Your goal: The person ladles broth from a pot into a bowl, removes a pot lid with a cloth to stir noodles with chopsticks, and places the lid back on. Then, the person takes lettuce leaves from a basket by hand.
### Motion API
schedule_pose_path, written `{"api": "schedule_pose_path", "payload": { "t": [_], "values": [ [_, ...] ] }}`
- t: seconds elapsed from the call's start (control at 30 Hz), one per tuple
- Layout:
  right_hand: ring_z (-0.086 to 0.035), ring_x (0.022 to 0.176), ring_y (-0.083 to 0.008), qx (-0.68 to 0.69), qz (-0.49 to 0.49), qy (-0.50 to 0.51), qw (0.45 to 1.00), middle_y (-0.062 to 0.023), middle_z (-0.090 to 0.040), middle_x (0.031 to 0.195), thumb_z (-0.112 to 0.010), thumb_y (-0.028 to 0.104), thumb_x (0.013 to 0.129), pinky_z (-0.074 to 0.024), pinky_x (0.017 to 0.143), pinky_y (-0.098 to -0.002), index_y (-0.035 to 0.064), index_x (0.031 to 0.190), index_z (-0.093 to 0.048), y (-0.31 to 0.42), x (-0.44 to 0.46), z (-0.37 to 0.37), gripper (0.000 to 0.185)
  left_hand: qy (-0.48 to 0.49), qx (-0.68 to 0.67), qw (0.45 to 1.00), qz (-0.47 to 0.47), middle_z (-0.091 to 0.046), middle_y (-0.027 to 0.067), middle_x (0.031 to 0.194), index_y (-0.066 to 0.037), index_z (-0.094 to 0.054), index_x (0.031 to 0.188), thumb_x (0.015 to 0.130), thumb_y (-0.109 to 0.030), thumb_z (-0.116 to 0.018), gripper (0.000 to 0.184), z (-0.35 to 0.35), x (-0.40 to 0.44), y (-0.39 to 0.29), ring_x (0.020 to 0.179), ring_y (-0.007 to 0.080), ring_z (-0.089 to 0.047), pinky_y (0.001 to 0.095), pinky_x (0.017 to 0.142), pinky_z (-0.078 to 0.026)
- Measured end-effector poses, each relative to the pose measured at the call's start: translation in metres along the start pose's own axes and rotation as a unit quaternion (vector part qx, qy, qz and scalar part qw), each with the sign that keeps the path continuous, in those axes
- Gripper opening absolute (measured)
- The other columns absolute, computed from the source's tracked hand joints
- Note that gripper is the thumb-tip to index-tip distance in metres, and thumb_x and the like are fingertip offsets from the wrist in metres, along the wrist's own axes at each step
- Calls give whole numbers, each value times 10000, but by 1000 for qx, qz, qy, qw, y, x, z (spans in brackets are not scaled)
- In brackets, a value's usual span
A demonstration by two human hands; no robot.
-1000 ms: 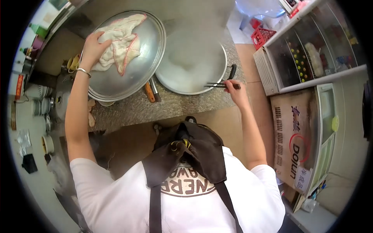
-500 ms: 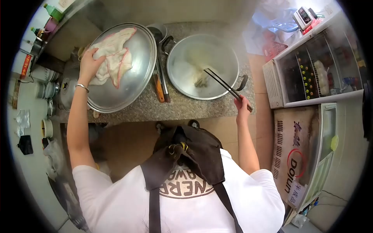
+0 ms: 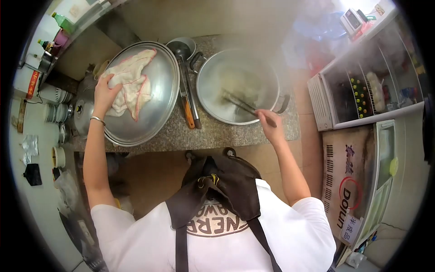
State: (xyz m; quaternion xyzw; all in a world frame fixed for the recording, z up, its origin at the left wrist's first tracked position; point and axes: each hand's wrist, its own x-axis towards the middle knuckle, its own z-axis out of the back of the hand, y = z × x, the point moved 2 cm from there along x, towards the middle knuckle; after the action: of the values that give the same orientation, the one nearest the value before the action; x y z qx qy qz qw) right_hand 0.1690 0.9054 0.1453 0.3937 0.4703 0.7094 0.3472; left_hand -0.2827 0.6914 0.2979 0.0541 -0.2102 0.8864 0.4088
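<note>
My left hand (image 3: 105, 96) grips a white cloth with red edging (image 3: 136, 84), draped over the top of a large round metal lid (image 3: 158, 109). The lid is tilted at the left of the counter. In my right hand (image 3: 272, 125) is a pair of dark long chopsticks (image 3: 242, 104), slanting down to the left. Their tips reach into a wide metal pot (image 3: 208, 97) with dark side handles. Steam rises from the pot and blurs its contents, so I cannot make out what the tips touch.
Between lid and pot lie a ladle (image 3: 180, 51) and a wooden-handled tool (image 3: 188, 113) on the stone counter (image 3: 235, 136). Stacked bowls (image 3: 56, 112) stand at left. A glass-fronted fridge (image 3: 324, 102) and a cardboard sheet (image 3: 333, 167) are at right.
My right hand has moved left and inward over the pot's rim, carrying the chopstick tips left. My left hand stays on the cloth and lid. The whole view has shifted slightly.
</note>
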Motion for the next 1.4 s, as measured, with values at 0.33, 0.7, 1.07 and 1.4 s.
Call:
{"api": "schedule_pose_path", "payload": {
  "t": [0.33, 0.7, 1.07, 1.4],
  "values": [
    [-553, 602, -266, -118, 104, 120, 980, -132, -572, 720, -567, 57, 769, -435, 546, -311, 18, 849, -610, -2, 32, -34, 98, -3, 26, 1000, -9, -542, 186, 1033, 6, -559, 1038, 637, -261, -633, 487, -5, -7, 7, 894, 301, -554, 329, 784, -431],
    [-573, 665, -321, -315, -18, 18, 949, -172, -578, 731, -558, 123, 779, -453, 579, -344, 44, 854, -619, -84, 32, 25, 125, 25, -10, 1000, 14, -548, 178, 981, 14, -553, 1042, 627, -254, -644, 503, -12, -22, -1, 876, 305, -544, 335, 772, -426],
    [-595, 681, -162, 315, -221, -237, 892, -94, -604, 790, -494, 192, 867, -514, 669, -290, -31, 952, -560, -94, -26, 36, 248, 36, -14, 998, -48, -543, 190, 923, 36, -550, 1028, 626, -246, -645, 500, -36, -12, -21, 857, 306, -539, 339, 761, -428],
    [-603, 751, -169, 109, -139, -153, 972, -113, -609, 855, -497, 167, 862, -515, 665, -270, -56, 929, -583, -28, -28, 102, 248, 30, -31, 987, -152, -543, 188, 918, 6, -561, 1017, 627, -275, -644, 488, -87, 21, -84, 851, 317, -540, 359, 748, -434]
  ]
}}
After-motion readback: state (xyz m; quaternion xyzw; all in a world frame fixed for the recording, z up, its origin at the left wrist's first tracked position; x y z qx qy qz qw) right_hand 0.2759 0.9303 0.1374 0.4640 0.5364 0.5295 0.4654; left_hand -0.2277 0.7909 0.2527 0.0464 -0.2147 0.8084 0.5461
